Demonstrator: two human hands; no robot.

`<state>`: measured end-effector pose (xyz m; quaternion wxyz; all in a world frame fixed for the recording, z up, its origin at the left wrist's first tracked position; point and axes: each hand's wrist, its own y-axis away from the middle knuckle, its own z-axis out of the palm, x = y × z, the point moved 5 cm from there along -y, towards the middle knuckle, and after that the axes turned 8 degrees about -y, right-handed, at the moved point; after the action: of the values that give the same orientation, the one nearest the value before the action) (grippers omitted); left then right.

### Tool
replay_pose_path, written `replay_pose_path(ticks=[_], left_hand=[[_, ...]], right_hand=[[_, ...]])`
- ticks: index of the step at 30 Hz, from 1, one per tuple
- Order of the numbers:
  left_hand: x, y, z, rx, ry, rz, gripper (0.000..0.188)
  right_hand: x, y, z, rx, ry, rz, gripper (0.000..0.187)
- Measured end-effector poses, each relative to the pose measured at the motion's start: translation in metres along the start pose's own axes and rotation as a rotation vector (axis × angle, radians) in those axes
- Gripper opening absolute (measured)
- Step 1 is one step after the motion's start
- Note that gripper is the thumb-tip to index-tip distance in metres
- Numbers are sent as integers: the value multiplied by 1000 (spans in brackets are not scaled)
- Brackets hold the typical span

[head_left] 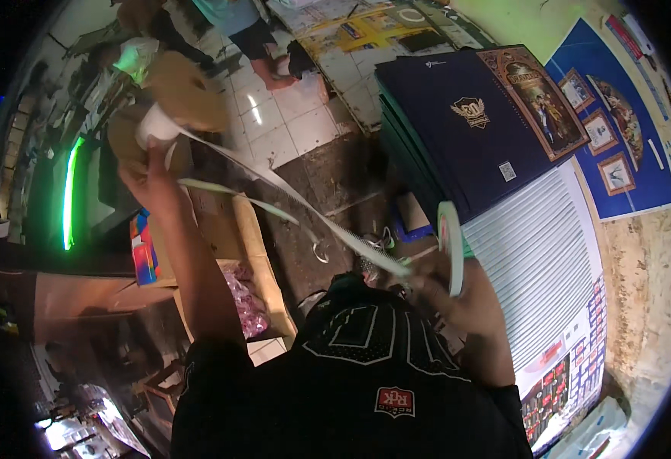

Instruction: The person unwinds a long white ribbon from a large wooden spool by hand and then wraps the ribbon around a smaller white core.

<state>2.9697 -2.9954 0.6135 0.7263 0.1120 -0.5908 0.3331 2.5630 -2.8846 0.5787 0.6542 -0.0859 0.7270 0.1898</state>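
Observation:
My left hand (150, 170) is raised at the upper left, closed on a brown cardboard reel (186, 93) with a white middle; motion blurs it. A long white strip (297, 195) stretches from the reel down to my right hand (461, 310). That hand is blurred too, its fingers closed on the strip near my body. A narrow pale-green tape roll (450, 249) stands on edge at the right fingers; how it is held is unclear. A second, pale-green strip (247, 197) dangles below the reel, its end curled.
On my right rises a stack of dark-blue printed covers (458, 115) over a thick pile of white sheets (538, 252). A cardboard box (255, 252) with pink packets (250, 306) stands at lower left. Beyond, another person (247, 34) is on the tiled floor (274, 126).

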Motion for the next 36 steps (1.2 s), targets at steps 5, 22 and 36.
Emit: replay_pose_path(ticks=[5, 22, 36], left_hand=[[-27, 10, 0, -535, -1607, 162, 46], [-33, 126, 60, -94, -53, 121, 53], [-5, 118, 93, -709, -904, 873, 46]], right_hand=[[-7, 32, -32, 423, -238, -336, 9], [36, -53, 39, 136, -435, 61, 69], [29, -21, 61, -222, -189, -345, 26]])
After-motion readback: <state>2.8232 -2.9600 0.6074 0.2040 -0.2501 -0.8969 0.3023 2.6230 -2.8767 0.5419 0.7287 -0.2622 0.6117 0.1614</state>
